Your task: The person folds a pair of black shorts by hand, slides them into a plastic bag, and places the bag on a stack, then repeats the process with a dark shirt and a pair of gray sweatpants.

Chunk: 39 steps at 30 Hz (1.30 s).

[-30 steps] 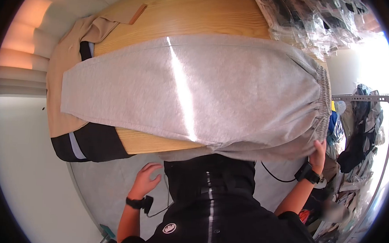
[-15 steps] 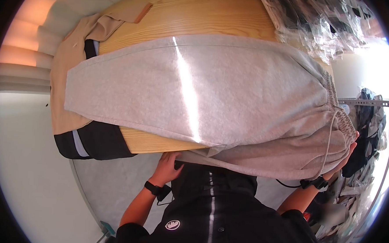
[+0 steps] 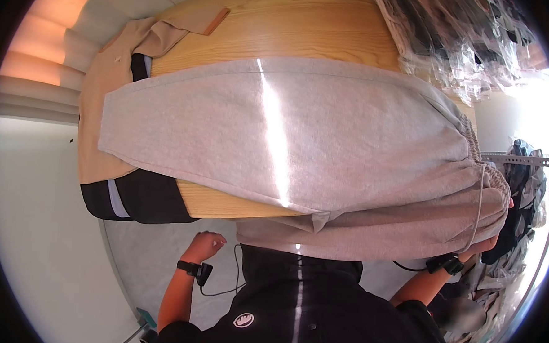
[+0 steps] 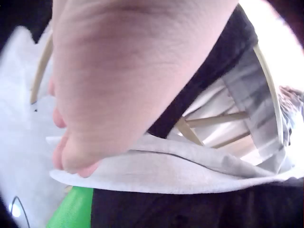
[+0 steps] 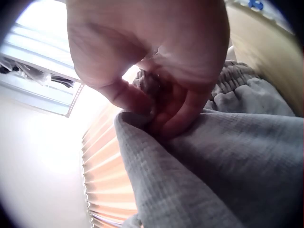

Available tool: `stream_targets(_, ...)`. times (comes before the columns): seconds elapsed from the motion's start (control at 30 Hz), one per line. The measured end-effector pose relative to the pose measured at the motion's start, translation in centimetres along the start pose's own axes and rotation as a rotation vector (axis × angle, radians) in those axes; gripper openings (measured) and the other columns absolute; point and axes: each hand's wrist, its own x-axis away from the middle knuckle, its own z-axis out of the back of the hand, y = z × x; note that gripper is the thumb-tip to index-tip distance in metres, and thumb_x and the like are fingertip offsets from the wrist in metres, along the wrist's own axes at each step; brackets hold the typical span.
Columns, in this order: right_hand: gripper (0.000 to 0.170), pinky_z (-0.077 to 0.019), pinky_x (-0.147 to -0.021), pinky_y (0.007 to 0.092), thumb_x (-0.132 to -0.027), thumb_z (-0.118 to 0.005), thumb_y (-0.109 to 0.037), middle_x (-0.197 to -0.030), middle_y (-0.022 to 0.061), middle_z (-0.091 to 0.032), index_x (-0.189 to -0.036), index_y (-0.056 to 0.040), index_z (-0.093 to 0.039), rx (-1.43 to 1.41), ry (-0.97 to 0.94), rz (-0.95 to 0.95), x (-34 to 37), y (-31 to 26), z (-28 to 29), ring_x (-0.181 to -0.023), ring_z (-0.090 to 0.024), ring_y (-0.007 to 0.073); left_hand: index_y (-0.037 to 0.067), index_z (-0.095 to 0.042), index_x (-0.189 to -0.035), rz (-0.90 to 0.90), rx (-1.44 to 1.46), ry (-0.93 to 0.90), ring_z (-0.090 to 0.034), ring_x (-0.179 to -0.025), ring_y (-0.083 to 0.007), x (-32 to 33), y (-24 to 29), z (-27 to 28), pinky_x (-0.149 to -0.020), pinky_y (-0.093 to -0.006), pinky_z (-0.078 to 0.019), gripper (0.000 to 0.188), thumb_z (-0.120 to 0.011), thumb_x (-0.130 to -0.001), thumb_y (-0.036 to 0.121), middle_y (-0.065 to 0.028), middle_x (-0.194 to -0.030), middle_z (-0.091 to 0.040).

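Observation:
Light grey trousers (image 3: 351, 126) lie lengthwise over the wooden table, their gathered waistband (image 3: 497, 183) at the right and a cord hanging across it. Their lower part drapes over the near edge against the person's black top. The right hand (image 3: 485, 244) grips the waistband's near corner; in the right wrist view the right hand (image 5: 156, 71) pinches the grey cloth (image 5: 166, 175) between thumb and fingers. Beside the near edge, the left hand (image 3: 205, 245) hangs loosely curled, holding nothing. In the left wrist view the left hand (image 4: 118, 90) hides part of the draped cloth (image 4: 156, 175).
A beige garment (image 3: 99, 131) and black cloth with a pale stripe (image 3: 152, 193) lie at the table's left end. Plastic-wrapped items (image 3: 461, 44) are piled at the far right. A metal rack (image 3: 517, 160) with hanging bagged clothes stands to the right.
The left hand first came to the near edge of the cloth, then moved back left and away. The right hand has carried the waistband's near corner outward to the right and towards the person.

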Motion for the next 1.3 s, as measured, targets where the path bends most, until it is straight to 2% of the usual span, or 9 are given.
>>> stream_targets(0.03,0.046,-0.0393,-0.104,0.0385,-0.098,-0.031,-0.021,-0.132,0.0158,-0.055,-0.13,0.0068,-0.05,0.346,0.421,0.093,0.3,0.2,-0.1,-0.117,-0.054,0.0245,0.01,-0.066,-0.112,0.039,0.215,0.006,-0.062,-0.097,-0.027,0.6,-0.4,-0.5,-0.087,-0.0385,-0.0481,0.035,-0.068,-0.076,0.011,-0.0061,-0.085,-0.068)
stream_targets(0.07,0.046,-0.0432,-0.099,0.0375,-0.098,-0.031,-0.022,-0.126,0.0155,-0.058,-0.125,0.0072,-0.054,0.579,0.345,0.209,0.5,0.5,0.4,-0.109,-0.059,0.0247,0.014,-0.065,-0.109,-0.081,0.227,0.166,-0.062,-0.094,-0.0278,1.0,-0.3,-1.4,-0.082,-0.0392,-0.0475,0.033,-0.067,-0.077,0.012,-0.0049,-0.095,-0.068)
stream_targets(0.17,0.046,-0.0439,-0.098,0.037,-0.099,-0.031,-0.021,-0.126,0.0159,-0.058,-0.127,0.0079,-0.053,0.411,0.441,0.156,0.7,0.9,-4.0,-0.109,-0.059,0.0248,0.013,-0.063,-0.108,-0.262,0.405,0.524,-0.062,-0.094,-0.0277,-0.3,4.3,-1.7,-0.083,-0.0411,-0.0479,0.034,-0.069,-0.075,0.01,-0.0049,-0.098,-0.067)
stream_targets(0.6,0.051,-0.0342,-0.11,0.0403,-0.102,-0.029,-0.026,-0.148,0.0173,-0.036,-0.144,0.0022,-0.033,0.146,0.266,0.048,1.6,-0.4,-13.0,-0.13,-0.044,0.0301,0.009,-0.063,-0.092,-0.104,0.224,0.666,-0.059,-0.087,-0.0311,-2.0,1.2,-4.2,-0.08,-0.0448,-0.0455,0.02,-0.065,-0.072,0.009,-0.0073,-0.089,-0.062)
stream_targets(0.67,0.056,-0.0365,-0.109,0.0411,-0.103,-0.03,-0.033,-0.151,0.018,-0.03,-0.148,-0.0006,-0.025,0.746,0.092,0.253,1.9,-0.3,-12.6,-0.133,-0.041,0.0304,0.006,-0.06,-0.086,-0.013,0.073,0.923,-0.057,-0.084,-0.034,-0.1,1.1,-2.7,-0.081,-0.0462,-0.045,0.011,-0.058,-0.076,0.01,-0.0107,-0.087,-0.061)
stream_targets(0.77,0.06,-0.04,-0.106,0.0422,-0.102,-0.034,-0.038,-0.151,0.0204,-0.029,-0.147,0.0006,-0.024,0.654,0.266,0.156,1.6,2.3,6.4,-0.134,-0.04,0.0292,0.003,-0.054,-0.079,-0.06,0.228,1.197,-0.054,-0.077,-0.0336,4.2,1.2,-1.2,-0.078,-0.0454,-0.0446,0.011,-0.051,-0.083,0.013,-0.0127,-0.077,-0.055)
stream_targets(0.87,0.059,-0.0405,-0.105,0.0419,-0.102,-0.036,-0.038,-0.149,0.0203,-0.032,-0.146,0.0008,-0.026,0.712,0.252,0.205,0.0,1.5,6.6,-0.132,-0.041,0.029,0.003,-0.05,-0.078,0.099,0.448,1.335,-0.05,-0.069,-0.0269,9.5,1.0,-0.9,-0.066,-0.0378,-0.0427,0.019,-0.052,-0.088,0.019,-0.0107,-0.07,-0.047)
stream_targets(1.1,0.056,-0.0423,-0.102,0.041,-0.101,-0.042,-0.037,-0.143,0.02,-0.039,-0.142,0.0013,-0.033,0.908,0.239,0.358,-0.3,-2.4,6.3,-0.127,-0.045,0.0284,0.004,-0.044,-0.072,0.109,-0.013,1.851,-0.04,-0.063,-0.0171,16.3,0.7,6.1,-0.057,-0.029,-0.035,0.012,-0.052,-0.081,0.008,-0.004,-0.068,-0.038)
stream_targets(1.3,0.054,-0.0438,-0.099,0.0402,-0.1,-0.047,-0.035,-0.137,0.0196,-0.045,-0.138,0.0017,-0.039,0.899,0.123,0.511,-7.2,1.5,-0.7,-0.123,-0.049,0.0279,0.002,-0.054,-0.069,-0.047,-0.406,1.895,-0.047,-0.053,-0.0237,20.3,-2.9,12.0,-0.049,-0.0319,-0.0375,0.019,-0.061,-0.073,0.019,-0.0102,-0.06,-0.046)
